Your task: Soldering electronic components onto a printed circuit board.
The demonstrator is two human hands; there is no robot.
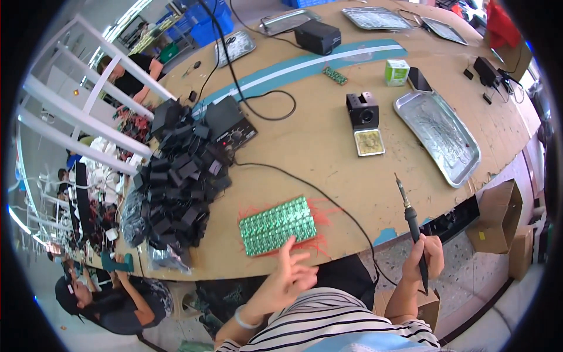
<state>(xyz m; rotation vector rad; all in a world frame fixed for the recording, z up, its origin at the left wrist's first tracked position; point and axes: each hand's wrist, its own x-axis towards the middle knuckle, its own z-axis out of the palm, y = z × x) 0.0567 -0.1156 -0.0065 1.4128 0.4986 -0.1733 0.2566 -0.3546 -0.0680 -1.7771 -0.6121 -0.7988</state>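
A green circuit board panel [275, 227] made of many small repeated units lies near the table's front edge, with thin red wires [321, 211] sticking out around it. My left hand [287, 271] is open, its index finger stretched toward the panel's lower right edge; whether the fingertip touches I cannot tell. In my right hand [431, 258] is a soldering iron [411, 220], gripped by its black handle, its metal tip pointing up and away over the table's edge. The iron's black cord [346, 212] runs across the table to a black soldering station [233, 130].
A large pile of black plastic housings [185, 176] stands at the left. Beyond the panel are a black iron stand [362, 110] with a yellow sponge tray [369, 142], a metal tray [437, 134] and a green-white box [397, 73]. A co-worker [117, 293] holds a green power drill [115, 262].
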